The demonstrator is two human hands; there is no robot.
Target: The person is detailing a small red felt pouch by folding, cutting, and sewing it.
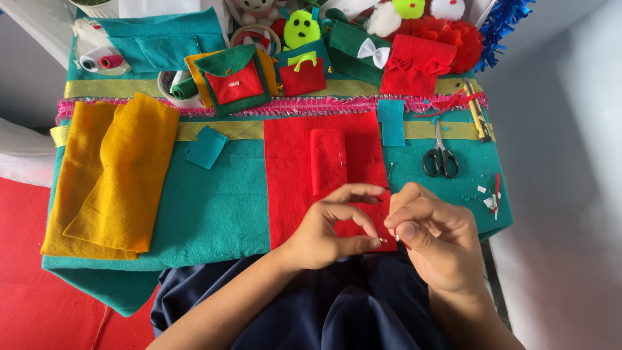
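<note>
the left hand [327, 227] and right hand [431, 236] meet at lower centre of the frame, over the near edge of the red felt sheet [295, 188]. each grip is closed in a fingertip pinch; the two pinches meet on something very small, possibly a needle or thread end, too fine to identify. the pinch position keeps the work close to the eye line and above the lap. a folded red piece [328, 161] lies on the sheet, apparently pinned flat. black scissors [440, 159] rest at right, within reach of the right hand. yellow felt [107, 175] is stacked at left on the teal-covered table [214, 207]. finished pouches and trims along the top edge are partly cut off.
</note>
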